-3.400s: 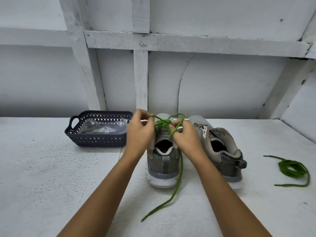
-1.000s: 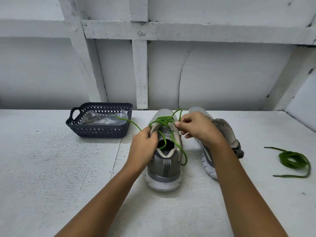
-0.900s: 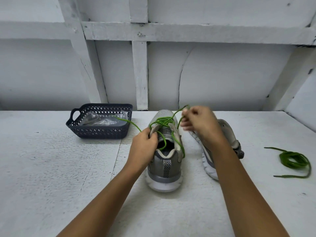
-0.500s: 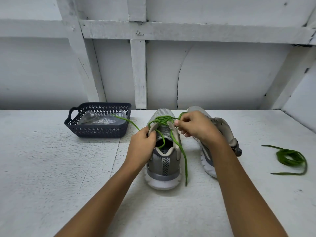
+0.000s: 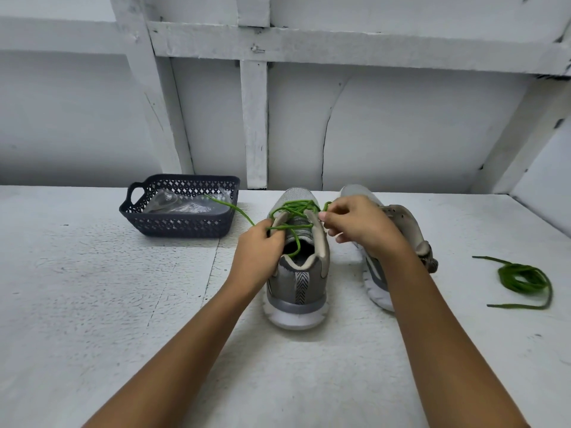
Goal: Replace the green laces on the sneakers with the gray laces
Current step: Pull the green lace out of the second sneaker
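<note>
A grey sneaker (image 5: 297,282) stands upright mid-table, heel toward me, with a loosened green lace (image 5: 293,208) still threaded over its tongue. My left hand (image 5: 258,251) grips the sneaker's left collar. My right hand (image 5: 358,223) pinches the green lace just right of the eyelets. One lace end trails left toward the basket. The second sneaker (image 5: 398,230) lies tilted on its side to the right, without a lace, partly hidden by my right arm. A removed green lace (image 5: 522,278) lies coiled at the far right.
A dark plastic basket (image 5: 182,225) stands at the back left, holding a clear bag (image 5: 182,203) with grey contents. A white wall with wooden beams rises right behind the table (image 5: 92,304). The table's right edge runs near the coiled lace.
My right hand has pulled more green lace out of the eyelets; the end that hung down the sneaker's right side is gone from there. My left hand stays on the collar.
</note>
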Demonstrator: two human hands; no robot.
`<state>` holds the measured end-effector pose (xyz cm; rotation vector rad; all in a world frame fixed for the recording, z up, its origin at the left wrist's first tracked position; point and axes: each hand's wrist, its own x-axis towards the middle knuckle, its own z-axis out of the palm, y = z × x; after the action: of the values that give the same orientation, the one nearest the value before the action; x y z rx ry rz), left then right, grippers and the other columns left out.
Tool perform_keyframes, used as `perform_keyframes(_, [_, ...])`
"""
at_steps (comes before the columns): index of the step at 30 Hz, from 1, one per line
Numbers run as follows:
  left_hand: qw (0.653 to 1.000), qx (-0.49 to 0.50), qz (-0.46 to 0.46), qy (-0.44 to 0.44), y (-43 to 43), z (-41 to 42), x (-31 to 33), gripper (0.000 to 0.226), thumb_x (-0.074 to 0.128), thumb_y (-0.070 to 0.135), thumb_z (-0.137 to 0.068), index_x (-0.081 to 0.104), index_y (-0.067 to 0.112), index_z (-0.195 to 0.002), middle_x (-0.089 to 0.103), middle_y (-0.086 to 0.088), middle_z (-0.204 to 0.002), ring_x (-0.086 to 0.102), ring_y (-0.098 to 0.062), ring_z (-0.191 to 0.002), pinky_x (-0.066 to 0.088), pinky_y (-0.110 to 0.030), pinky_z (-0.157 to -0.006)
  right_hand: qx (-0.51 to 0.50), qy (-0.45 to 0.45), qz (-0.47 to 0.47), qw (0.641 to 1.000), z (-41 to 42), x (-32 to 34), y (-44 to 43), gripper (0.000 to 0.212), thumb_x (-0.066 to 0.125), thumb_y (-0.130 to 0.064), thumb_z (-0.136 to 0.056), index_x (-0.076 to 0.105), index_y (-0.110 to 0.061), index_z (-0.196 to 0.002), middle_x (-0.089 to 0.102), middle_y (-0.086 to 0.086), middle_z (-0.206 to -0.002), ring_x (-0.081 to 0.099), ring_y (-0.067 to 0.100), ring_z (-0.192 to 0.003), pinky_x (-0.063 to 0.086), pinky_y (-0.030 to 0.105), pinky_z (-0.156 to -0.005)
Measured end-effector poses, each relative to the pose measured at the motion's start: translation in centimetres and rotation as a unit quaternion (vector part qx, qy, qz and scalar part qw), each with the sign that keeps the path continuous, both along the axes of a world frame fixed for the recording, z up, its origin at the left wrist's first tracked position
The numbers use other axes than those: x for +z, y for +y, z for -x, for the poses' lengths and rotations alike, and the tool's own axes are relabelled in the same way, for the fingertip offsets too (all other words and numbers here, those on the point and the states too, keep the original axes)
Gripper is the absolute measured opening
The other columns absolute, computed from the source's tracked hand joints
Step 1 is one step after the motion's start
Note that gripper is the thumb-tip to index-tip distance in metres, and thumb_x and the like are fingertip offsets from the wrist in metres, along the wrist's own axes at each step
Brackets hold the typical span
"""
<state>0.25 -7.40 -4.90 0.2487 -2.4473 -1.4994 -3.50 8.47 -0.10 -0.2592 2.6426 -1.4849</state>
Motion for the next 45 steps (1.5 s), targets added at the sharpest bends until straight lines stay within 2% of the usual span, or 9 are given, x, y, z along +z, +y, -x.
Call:
perform_keyframes(6, [1.0, -0.018, 0.017, 0.011, -0.1, -0.1, -0.1, 0.027, 0.048, 0.023, -0.092, 0.053, 0.018, -0.067, 0.054, 0.001, -0.065, 0.049, -0.014, -0.065, 0.033, -0.021, -0.051, -0.16, 0.025, 0.278, 0.947, 0.5, 0.0, -0.3, 0.026, 0.042, -0.01, -0.1, 0.049, -0.006, -0.074, 0.059, 0.013, -0.067, 0.063, 0.011, -0.045, 0.055, 0.023, -0.047])
perform_keyframes(13, [0.999, -0.019, 0.027, 0.035, -0.4, -0.2, -0.1, 0.022, 0.053, 0.038, -0.092, 0.063, 0.019, -0.089, 0.064, 0.004, -0.078, 0.058, -0.015, -0.077, 0.043, -0.028, -0.064, -0.248, 0.152, 0.424, 0.858, -0.2, -0.5, -0.3, 0.021, 0.044, -0.013, -0.1, 0.041, -0.012, -0.079, 0.063, 0.013, -0.081, 0.069, 0.019, -0.075, 0.059, 0.03, -0.07])
perform_keyframes(15, [0.998, -0.004, 0.011, 0.054, -0.3, -0.4, 0.1, 0.034, 0.048, 0.046, -0.093, 0.063, 0.019, -0.107, 0.067, 0.005, -0.095, 0.06, -0.013, -0.09, 0.047, -0.03, -0.077, -0.228, 0.131, 0.411, 0.873, -0.3, -1.1, -0.5, 0.022, 0.051, -0.015, -0.097, 0.043, -0.011, -0.076, 0.064, 0.012, -0.079, 0.069, 0.019, -0.072, 0.059, 0.031, -0.068])
perform_keyframes(20, [0.997, 0.018, 0.005, 0.077, -0.4, -0.3, 0.4, 0.017, 0.046, 0.027, -0.097, 0.059, 0.019, -0.089, 0.056, 0.015, -0.075, 0.051, -0.002, -0.072, 0.037, -0.017, -0.06, -0.137, 0.145, 0.13, 0.971, -1.4, -4.7, -2.0, 0.02, 0.062, -0.028, -0.089, 0.059, -0.011, -0.08, 0.062, -0.002, -0.075, 0.06, 0.013, -0.074, 0.048, 0.017, -0.073])
perform_keyframes(29, [0.974, -0.023, -0.222, 0.043, -2.0, 3.2, 3.1, 0.025, 0.039, 0.014, -0.101, 0.048, 0.011, -0.078, 0.052, -0.003, -0.07, 0.055, -0.01, -0.055, 0.051, -0.026, -0.061, -0.102, 0.153, 0.105, 0.977, -1.8, -5.6, -2.3, 0.011, 0.06, -0.021, -0.09, 0.061, -0.013, -0.098, 0.065, 0.004, -0.098, 0.06, 0.015, -0.093, 0.047, 0.027, -0.085])
perform_keyframes(32, [0.99, -0.04, -0.131, 0.012, -2.6, 5.5, 4.7, 0.024, 0.042, 0.017, -0.099, 0.047, 0.013, -0.076, 0.042, -0.003, -0.069, 0.038, -0.012, -0.049, 0.038, -0.021, -0.042, -0.099, 0.152, 0.113, 0.977, -1.9, -5.6, -2.3, 0.007, 0.06, -0.021, -0.09, 0.059, -0.017, -0.095, 0.065, 0.003, -0.096, 0.06, 0.014, -0.092, 0.046, 0.023, -0.082])
perform_keyframes(35, [0.998, -0.063, 0.021, 0.003, -3.1, 6.7, 5.4, 0.016, 0.046, 0.021, -0.097, 0.054, 0.01, -0.088, 0.046, -0.003, -0.072, 0.04, -0.015, -0.056, 0.036, -0.024, -0.048, -0.102, 0.159, 0.108, 0.976, -1.8, -5.7, -2.2, 0.005, 0.059, -0.022, -0.09, 0.059, -0.018, -0.093, 0.064, 0.002, -0.095, 0.06, 0.015, -0.091, 0.047, 0.025, -0.082])
perform_keyframes(41, [0.992, -0.072, -0.1, -0.039, -4.6, 3.7, 3.9, 0.046, 0.051, 0.037, -0.094, 0.043, 0.006, -0.127, 0.06, -0.008, -0.108, 0.062, -0.017, -0.091, 0.055, -0.03, -0.073, -0.099, 0.161, 0.106, 0.976, -1.9, -5.9, -2.0, 0.007, 0.058, -0.024, -0.091, 0.059, -0.018, -0.095, 0.064, 0.001, -0.097, 0.059, 0.012, -0.092, 0.047, 0.024, -0.082])
perform_keyframes(45, [0.983, -0.132, -0.074, -0.102, -5.1, 1.4, 2.2, 0.028, 0.061, 0.036, -0.089, 0.067, 0.011, -0.102, 0.068, -0.007, -0.102, 0.064, -0.019, -0.098, 0.052, -0.029, -0.078, -0.099, 0.164, 0.109, 0.975, -1.8, -6.0, -1.9, 0.007, 0.059, -0.024, -0.091, 0.058, -0.017, -0.093, 0.064, 0.002, -0.097, 0.059, 0.012, -0.092, 0.047, 0.025, -0.082])
